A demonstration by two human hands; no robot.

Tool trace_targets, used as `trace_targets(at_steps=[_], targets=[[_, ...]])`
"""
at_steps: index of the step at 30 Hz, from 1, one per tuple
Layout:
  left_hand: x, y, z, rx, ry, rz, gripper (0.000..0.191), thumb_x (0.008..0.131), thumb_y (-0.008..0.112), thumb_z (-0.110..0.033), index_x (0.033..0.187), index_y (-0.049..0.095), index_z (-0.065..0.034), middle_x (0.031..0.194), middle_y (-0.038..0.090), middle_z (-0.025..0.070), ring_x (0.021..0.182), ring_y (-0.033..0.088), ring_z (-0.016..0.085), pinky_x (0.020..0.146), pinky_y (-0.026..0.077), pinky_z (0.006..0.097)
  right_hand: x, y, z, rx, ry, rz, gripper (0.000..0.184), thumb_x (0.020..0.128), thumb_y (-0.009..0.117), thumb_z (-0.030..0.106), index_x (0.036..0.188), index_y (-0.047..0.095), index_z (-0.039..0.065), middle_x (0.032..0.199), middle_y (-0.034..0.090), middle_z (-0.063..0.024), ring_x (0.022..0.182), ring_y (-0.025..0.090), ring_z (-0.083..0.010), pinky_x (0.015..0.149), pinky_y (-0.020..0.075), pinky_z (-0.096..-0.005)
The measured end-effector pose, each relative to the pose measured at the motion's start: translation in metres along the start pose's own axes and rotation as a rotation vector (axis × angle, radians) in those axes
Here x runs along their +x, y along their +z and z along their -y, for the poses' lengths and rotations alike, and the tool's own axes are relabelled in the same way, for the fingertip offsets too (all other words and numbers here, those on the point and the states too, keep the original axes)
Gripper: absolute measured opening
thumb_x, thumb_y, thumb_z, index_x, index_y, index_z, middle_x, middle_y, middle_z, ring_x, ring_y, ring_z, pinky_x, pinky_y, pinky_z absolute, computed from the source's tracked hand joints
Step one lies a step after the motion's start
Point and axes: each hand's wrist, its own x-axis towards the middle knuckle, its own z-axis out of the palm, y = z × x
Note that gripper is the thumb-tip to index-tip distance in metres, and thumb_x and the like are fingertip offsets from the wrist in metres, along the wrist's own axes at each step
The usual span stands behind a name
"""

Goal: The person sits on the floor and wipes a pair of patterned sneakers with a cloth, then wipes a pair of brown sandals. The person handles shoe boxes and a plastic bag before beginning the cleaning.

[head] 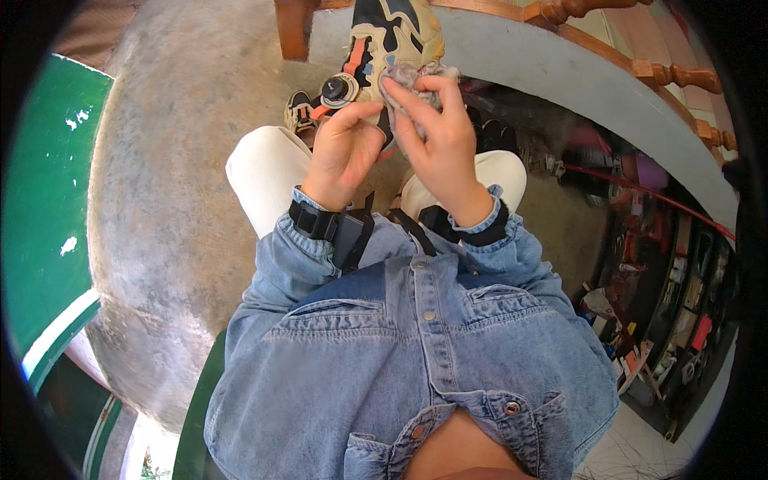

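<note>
A beige and black sneaker (384, 48) with orange straps and a round black dial is held up in front of me, toe toward the top of the view. My left hand (345, 153) grips its near end, thumb lying along the upper, the fingers partly hidden. In my right hand (437, 123) a crumpled grey cloth (420, 81) is pinched and pressed against the shoe's side. Below and to the left, a similar sneaker (298, 111) is near the floor by my knee, partly covered. Both of my wrists carry black straps.
A wooden post (294, 30) and turned wooden rails (636, 66) stand beyond the shoe, by a curved grey ledge (576, 78). Dark shelves (678, 300) with mixed small items are at right. A green panel (48, 198) stands at left, beside the concrete floor (174, 150).
</note>
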Motion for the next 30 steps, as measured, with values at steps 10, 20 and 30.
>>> trace_targets(at_steps=[10,20,30], targets=[[0.006,0.003,-0.006,-0.135,0.115,0.02,0.035,0.091,0.052,-0.007,0.125,0.053,0.002,0.129,0.059,0.0146,0.123,0.053,0.03,0.106,0.04,0.0469,-0.03,-0.013,-0.01,0.056,0.079,0.129,0.036,0.075,0.068,0.005,0.11,0.073,0.013,0.094,0.056,-0.0084,0.079,0.06,-0.0256,0.069,0.0498,-0.0344],[-0.001,0.022,-0.007,-0.192,0.077,0.142,0.057,0.089,0.045,0.001,0.144,0.034,0.0009,0.147,0.043,0.0177,0.138,0.038,0.034,0.116,0.026,0.0509,0.03,-0.044,-0.033,0.089,0.0,-0.175,0.035,0.085,0.064,0.007,0.12,0.068,0.01,0.104,0.057,-0.0122,0.086,0.061,-0.0282,0.072,0.0501,-0.0339],[-0.005,0.026,-0.004,-0.11,0.08,0.099,0.047,0.091,0.045,0.002,0.138,0.041,0.0039,0.141,0.049,0.0177,0.133,0.044,0.032,0.115,0.03,0.0482,0.012,-0.013,-0.027,-0.159,0.001,-0.079,0.044,0.083,0.066,0.008,0.126,0.063,0.012,0.1,0.052,-0.0108,0.092,0.057,-0.0311,0.076,0.0496,-0.0394]])
